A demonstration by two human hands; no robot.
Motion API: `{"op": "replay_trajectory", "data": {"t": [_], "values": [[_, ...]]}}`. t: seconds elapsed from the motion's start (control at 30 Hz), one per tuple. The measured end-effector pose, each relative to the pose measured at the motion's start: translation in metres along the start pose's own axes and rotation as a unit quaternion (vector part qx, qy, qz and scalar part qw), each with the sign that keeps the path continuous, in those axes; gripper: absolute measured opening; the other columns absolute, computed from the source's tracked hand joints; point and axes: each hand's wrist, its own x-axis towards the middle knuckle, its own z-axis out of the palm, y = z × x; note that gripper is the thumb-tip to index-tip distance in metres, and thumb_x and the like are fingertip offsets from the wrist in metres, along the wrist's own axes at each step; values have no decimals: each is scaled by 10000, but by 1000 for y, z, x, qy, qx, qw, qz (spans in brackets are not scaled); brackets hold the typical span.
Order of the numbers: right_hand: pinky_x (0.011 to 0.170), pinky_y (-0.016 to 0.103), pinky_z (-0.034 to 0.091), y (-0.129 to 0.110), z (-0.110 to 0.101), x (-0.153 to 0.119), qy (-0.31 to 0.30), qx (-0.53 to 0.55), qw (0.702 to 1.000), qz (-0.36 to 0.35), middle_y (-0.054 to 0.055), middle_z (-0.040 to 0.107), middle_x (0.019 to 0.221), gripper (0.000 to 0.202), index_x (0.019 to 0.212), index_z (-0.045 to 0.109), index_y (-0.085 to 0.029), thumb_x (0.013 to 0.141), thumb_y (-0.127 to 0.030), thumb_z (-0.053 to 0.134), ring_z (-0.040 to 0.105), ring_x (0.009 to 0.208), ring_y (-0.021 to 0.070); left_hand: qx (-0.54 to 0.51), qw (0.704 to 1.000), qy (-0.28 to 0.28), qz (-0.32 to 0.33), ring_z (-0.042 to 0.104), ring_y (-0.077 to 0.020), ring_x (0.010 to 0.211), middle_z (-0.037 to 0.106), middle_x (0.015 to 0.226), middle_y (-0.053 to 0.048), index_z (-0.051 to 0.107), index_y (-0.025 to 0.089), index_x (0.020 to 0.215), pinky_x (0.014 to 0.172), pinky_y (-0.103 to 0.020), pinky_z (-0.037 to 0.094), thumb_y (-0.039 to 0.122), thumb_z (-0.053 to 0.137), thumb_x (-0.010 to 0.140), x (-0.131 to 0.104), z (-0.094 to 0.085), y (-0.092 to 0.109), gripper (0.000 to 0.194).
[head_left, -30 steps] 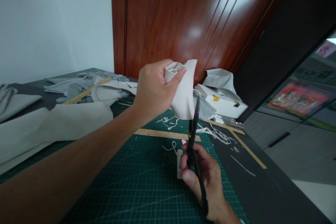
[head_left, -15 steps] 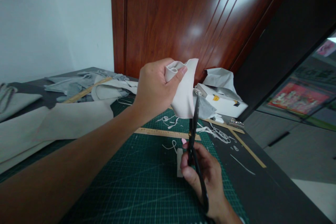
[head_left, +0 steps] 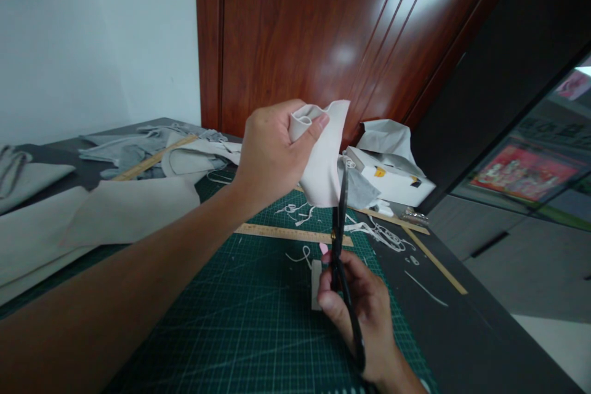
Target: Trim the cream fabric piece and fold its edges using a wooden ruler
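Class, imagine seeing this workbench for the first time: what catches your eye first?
The left hand, holding curled pale fabric up in the middle, stands out first. Just below and right of it, black scissors in the right hand meet its edge. Behind rises a glossy red-brown door.

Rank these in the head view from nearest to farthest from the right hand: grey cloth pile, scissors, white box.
1. Scissors: held in the right hand.
2. White box: at the back, on the right.
3. Grey cloth pile: back left.

Hands (head_left: 359, 314), black scissors (head_left: 339, 246), pale fabric (head_left: 323, 163), green mat (head_left: 221, 320)
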Motion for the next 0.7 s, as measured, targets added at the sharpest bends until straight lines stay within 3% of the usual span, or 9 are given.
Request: {"op": "replay_trajectory", "data": {"t": [0.5,0.7], "values": [[494,248,425,-4,2,2,7,-40,999,-14,-52,615,669,248,1074,667,-222,930,-399,766,542,530,129,6,1000,4,15,456,-87,551,410,567,77,528,187,620,549,-231,333,228,717,978,0,0,-2,407],[492,256,431,-7,1,2,4,-40,999,-5,-43,622,660,276,1050,668,-212,928,-433,779,549,525,135,-2,1000,13,19,363,-87,520,400,554,75,494,201,605,530,-247,319,211,732,957,2,0,-2,426]]}}
